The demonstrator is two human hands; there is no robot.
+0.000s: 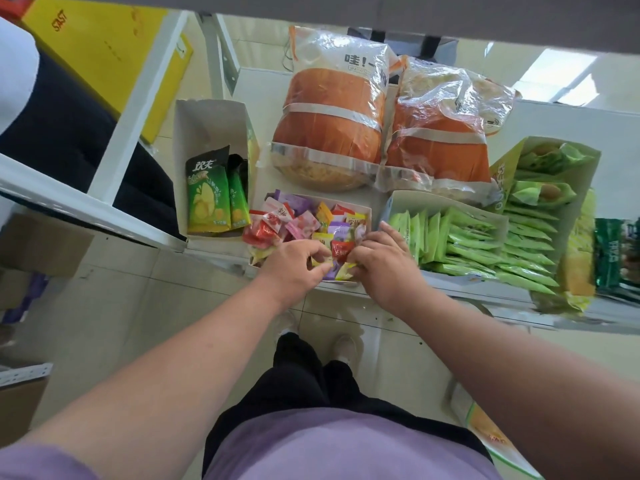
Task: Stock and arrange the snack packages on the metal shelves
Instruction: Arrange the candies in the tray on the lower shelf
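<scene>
1. Your left hand (294,268) and right hand (384,261) each pinch candy packets (304,220) in the shallow box (367,209) at the shelf (249,81) front.
2. Judged light, crinkly, slippery; grip wrapper ends.

There is 1 view only — a wide-angle camera worn on the person's head, looking forward and steeply down. It sits close above the metal shelf (450,289), whose front edge crosses the middle of the frame. Both forearms reach in from the bottom corners, and the person's own legs and shoes show straight below. Straight lines bow toward the edges — the lens distorts there. An upper shelf (381,15) cuts across the top.
</scene>
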